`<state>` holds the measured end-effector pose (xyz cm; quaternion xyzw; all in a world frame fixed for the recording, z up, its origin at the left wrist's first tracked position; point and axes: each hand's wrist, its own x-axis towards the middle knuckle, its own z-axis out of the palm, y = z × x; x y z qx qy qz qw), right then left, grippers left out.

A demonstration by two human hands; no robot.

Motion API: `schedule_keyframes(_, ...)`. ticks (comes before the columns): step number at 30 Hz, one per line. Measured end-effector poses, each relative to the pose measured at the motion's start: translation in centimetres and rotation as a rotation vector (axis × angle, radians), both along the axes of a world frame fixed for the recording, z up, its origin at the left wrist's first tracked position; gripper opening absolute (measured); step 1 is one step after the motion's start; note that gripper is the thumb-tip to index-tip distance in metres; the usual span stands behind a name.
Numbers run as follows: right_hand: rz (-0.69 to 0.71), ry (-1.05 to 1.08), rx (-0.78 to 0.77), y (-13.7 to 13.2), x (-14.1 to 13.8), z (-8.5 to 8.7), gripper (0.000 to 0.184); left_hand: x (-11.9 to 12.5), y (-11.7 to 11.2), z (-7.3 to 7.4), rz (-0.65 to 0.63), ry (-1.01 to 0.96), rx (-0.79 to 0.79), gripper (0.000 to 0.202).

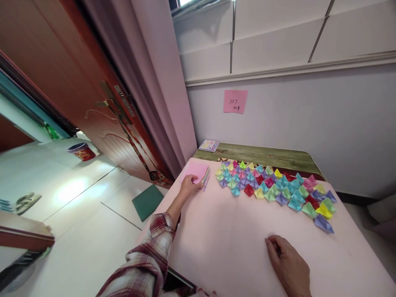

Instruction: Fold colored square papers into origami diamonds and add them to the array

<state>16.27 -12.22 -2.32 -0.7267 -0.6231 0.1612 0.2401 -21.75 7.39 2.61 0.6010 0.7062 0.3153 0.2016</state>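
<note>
Head view: the camera looks down on a paper stack (197, 170) of pink sheets, which lies flat at the far left corner of the pink table (229, 243).
Done so far: a spread of folded paper shapes (272, 187) in many colours lies just right of the stack. They are packed in close rows that run away from it toward the table's right edge. By their number, a good share of the folding looks finished.
Left to do: the stack looks several sheets thick, so I judge that plenty of paper remains unfolded. No half-folded sheet shows anywhere near the stack.
Left hand (189, 186): it is stretched out to the stack's near edge, with the fingers laid over the top sheet. Whether they pinch a sheet or only rest on it, I cannot tell.
Right hand (287, 264): it is well apart from the stack, nearer the camera and to the right. It rests on bare table with the fingers loosely bent, and nothing is visible in it.
Beyond the stack: a pack of coloured sheets (209, 145) sits on a wooden tabletop (266, 156).
Above the stack: a pink note (235, 101) is stuck on the wall.
Left of the stack: a green mat (147, 201) lies on the floor below, and a brown door (62, 82) stands further off.
</note>
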Motion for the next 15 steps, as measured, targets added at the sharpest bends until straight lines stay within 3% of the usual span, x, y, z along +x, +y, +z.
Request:
schedule_keyframes(9, 0.007, -0.002, 0.043, -0.1, 0.0, -0.3, 0.034, -0.7, 0.7, -0.8, 0.042, -0.307, -0.025, 0.046)
schedule_keyframes(15, -0.002, -0.004, 0.042, -0.1, 0.0, -0.4, 0.033, -1.2, 0.6, -0.2, 0.049, -0.519, -0.083, 0.051)
